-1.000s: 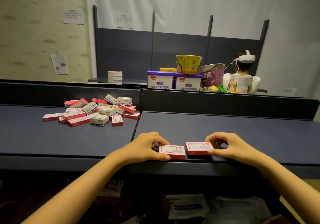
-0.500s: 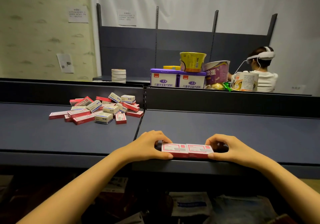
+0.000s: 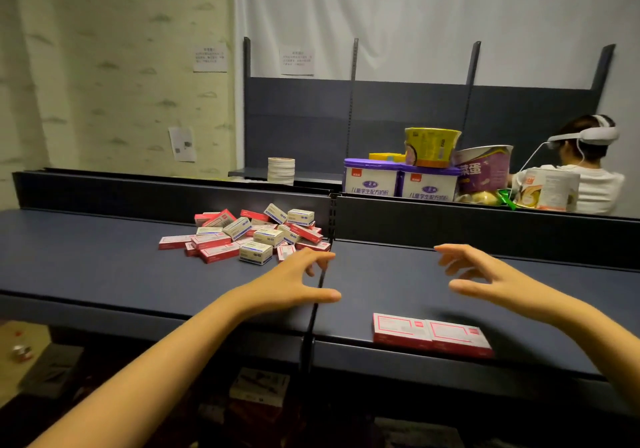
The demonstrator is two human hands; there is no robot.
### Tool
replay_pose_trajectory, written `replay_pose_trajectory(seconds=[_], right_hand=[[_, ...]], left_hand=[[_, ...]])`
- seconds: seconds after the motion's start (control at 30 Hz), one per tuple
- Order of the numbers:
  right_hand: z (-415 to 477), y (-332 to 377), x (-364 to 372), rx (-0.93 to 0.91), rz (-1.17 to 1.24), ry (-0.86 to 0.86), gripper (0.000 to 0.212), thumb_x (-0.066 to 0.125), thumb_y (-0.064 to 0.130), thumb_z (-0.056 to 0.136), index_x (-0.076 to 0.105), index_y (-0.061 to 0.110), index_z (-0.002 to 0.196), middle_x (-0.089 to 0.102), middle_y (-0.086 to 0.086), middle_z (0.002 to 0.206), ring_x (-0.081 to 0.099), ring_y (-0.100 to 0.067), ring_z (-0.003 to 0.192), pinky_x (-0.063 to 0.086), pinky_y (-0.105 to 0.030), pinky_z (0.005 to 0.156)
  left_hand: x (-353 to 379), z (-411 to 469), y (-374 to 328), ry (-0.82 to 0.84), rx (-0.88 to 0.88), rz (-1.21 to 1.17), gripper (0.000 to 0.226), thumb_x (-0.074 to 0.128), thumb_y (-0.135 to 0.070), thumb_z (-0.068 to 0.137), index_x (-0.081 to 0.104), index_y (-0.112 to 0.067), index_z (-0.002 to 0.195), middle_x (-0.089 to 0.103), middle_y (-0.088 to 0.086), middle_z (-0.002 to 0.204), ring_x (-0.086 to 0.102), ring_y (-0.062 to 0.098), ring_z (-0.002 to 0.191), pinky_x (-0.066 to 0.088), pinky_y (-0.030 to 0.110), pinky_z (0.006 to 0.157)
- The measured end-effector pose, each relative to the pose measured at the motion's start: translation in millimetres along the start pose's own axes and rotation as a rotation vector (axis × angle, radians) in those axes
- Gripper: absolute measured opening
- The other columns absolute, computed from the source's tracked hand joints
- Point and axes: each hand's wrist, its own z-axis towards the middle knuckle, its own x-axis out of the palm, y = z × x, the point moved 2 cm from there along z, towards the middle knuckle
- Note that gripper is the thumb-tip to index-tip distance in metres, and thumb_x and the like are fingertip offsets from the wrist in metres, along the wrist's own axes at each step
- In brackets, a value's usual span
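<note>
Pair of flat red-and-white cardboard boxes [image 3: 431,335] lies end to end, touching, right at the front lip of the dark blue metal shelf [image 3: 104,274], on its right-hand panel. Neither hand touches them. Just beyond, the left hand [image 3: 291,285] hovers over the seam between the two panels, fingers spread and loosely bent, holding nothing; the right hand [image 3: 495,278] hangs above bare shelf, fingers likewise apart and empty. Farther back on the left panel sits the loose heap of small red and white cartons [image 3: 249,236], some flat, some tipped on one another, close to the shelf's back wall.

The next carton probably comes from that heap. Pulling one from low down would likely drag its neighbours and scatter them. The greater risk is nearer: the boxes at the lip have no margin, so a forearm brushing them on the way back could skew the row or push a box off the front. Behind the back wall stand purple-lidded white tubs [image 3: 398,181], well apart.
</note>
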Motion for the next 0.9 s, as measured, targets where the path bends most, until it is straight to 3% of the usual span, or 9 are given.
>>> replay_pose_trajectory(seconds=[0.13, 0.2, 0.33, 0.47, 0.63, 0.8, 0.9], right_hand=[[47, 33, 16, -0.033, 0.017, 0.049, 0.051, 0.061, 0.059, 0.072, 0.038, 0.049, 0.117, 0.051, 0.016, 0.122, 0.052, 0.0, 0.11, 0.047, -0.025, 0.095], [72, 49, 26, -0.052, 0.007, 0.073, 0.057, 0.059, 0.049, 0.072, 0.038, 0.04, 0.125, 0.05, 0.012, 0.124, 0.052, -0.004, 0.113, 0.044, -0.025, 0.097], [122, 83, 50, -0.064, -0.038, 0.099, 0.061, 0.059, 0.046, 0.074, 0.039, 0.032, 0.13, 0.049, 0.011, 0.122, 0.051, -0.007, 0.113, 0.044, -0.018, 0.089], [165, 107, 74, -0.032, -0.042, 0.068, 0.053, 0.06, 0.036, 0.083, 0.04, 0.027, 0.131, 0.051, 0.007, 0.122, 0.051, -0.012, 0.115, 0.043, -0.023, 0.094], [200, 126, 105, 0.027, -0.039, 0.029, 0.052, 0.06, 0.033, 0.084, 0.04, 0.025, 0.132, 0.052, 0.0, 0.129, 0.052, -0.015, 0.116, 0.044, -0.027, 0.096], [218, 131, 133, 0.1, -0.021, 0.021, 0.054, 0.063, 0.036, 0.081, 0.041, 0.029, 0.129, 0.05, -0.001, 0.133, 0.051, -0.017, 0.116, 0.046, -0.032, 0.097], [220, 126, 148, 0.167, -0.081, 0.02, 0.059, 0.065, 0.039, 0.08, 0.041, 0.026, 0.132, 0.05, 0.0, 0.133, 0.05, -0.016, 0.116, 0.045, -0.031, 0.098]], left_hand=[[-51, -7, 40, -0.121, -0.06, 0.026, 0.064, 0.068, -0.043, 0.079, 0.04, -0.03, 0.134, 0.045, -0.008, 0.124, 0.048, 0.006, 0.104, 0.039, 0.016, 0.085], [-76, -9, 64, -0.148, -0.103, 0.061, 0.064, 0.069, -0.044, 0.078, 0.041, -0.03, 0.134, 0.048, -0.005, 0.123, 0.048, 0.003, 0.099, 0.039, 0.014, 0.081], [-121, -14, 113, -0.191, -0.185, 0.107, 0.064, 0.069, -0.044, 0.077, 0.043, -0.025, 0.133, 0.048, -0.005, 0.124, 0.049, 0.009, 0.104, 0.038, 0.019, 0.082], [-149, -14, 157, -0.184, -0.214, 0.079, 0.063, 0.071, -0.038, 0.078, 0.045, -0.021, 0.132, 0.046, -0.001, 0.126, 0.049, 0.012, 0.107, 0.039, 0.022, 0.089], [-162, -12, 191, -0.093, -0.178, 0.058, 0.059, 0.071, -0.034, 0.079, 0.045, -0.019, 0.129, 0.044, -0.005, 0.118, 0.051, 0.002, 0.088, 0.041, 0.009, 0.068], [-161, -14, 208, 0.01, -0.154, 0.091, 0.055, 0.07, -0.038, 0.079, 0.046, -0.02, 0.126, 0.047, -0.01, 0.108, 0.049, -0.002, 0.083, 0.039, 0.007, 0.064], [-160, -13, 209, -0.008, -0.131, 0.104, 0.045, 0.069, -0.036, 0.08, 0.052, -0.021, 0.12, 0.048, -0.012, 0.099, 0.049, -0.002, 0.079, 0.039, 0.006, 0.065]])
